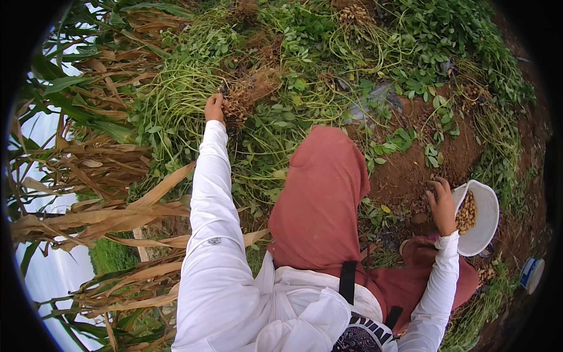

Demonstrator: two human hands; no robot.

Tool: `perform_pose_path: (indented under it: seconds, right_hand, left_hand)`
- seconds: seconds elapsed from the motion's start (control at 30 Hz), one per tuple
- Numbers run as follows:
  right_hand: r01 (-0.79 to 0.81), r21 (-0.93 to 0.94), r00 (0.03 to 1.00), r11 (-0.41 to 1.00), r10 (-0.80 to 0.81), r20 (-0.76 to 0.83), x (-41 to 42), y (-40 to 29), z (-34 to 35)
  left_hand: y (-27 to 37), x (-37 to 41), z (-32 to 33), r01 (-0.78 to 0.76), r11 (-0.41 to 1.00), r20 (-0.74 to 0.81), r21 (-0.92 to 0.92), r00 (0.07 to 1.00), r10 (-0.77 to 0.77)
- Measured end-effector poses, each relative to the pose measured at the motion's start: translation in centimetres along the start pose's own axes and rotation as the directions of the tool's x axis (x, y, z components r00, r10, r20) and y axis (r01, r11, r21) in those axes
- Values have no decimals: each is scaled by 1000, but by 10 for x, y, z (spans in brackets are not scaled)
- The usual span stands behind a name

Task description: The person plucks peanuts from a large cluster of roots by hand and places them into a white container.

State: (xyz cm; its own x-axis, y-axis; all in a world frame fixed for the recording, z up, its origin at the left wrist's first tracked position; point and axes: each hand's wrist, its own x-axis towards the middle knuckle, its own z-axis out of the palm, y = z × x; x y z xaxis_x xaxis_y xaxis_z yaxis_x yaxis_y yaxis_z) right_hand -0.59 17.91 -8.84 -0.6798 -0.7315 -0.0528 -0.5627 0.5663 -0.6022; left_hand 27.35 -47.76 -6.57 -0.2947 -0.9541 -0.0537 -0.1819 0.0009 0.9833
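Note:
At the upper left, my left hand (215,108) reaches far out and grips pulled-up peanut plants by the base of their stems. Their brown roots (253,90) lie just right of my fingers, and the long green stems (176,94) spread to the left. Over at the right, my right hand (441,207) hovers with spread, bent fingers beside a white bucket (484,220); it holds nothing that I can see. Picked peanuts (467,213) lie inside the bucket. Whether my right wrist touches the bucket's rim I cannot tell.
More uprooted plants with peanut clusters (355,15) lie along the top and right. Dry corn stalks (101,163) stand at the left. Torn plastic film (374,103) lies on brown soil (409,169). A small blue and white tub (531,275) sits at the far right. My bent knee (323,185) fills the middle.

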Motion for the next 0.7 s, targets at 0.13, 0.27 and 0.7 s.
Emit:
perform_pose_path:
  seconds: [0.13, 0.27, 0.7]
  right_hand:
    - [3, -4, 999, 1000, -3, -35, -5, 2, -2]
    - [-28, -24, 996, 999, 26, -81, -11, 0, -5]
    - [30, -176, 999, 984, -37, -36, -14, -11, -52]
  left_hand:
    - [8, 1, 8, 11, 1000, 34, -15, 999, -11]
    - [21, 2, 19, -46, 958, 89, 281, 996, 22]
    - [98, -21, 249, -611, 644, 731, 461, 673, 115]
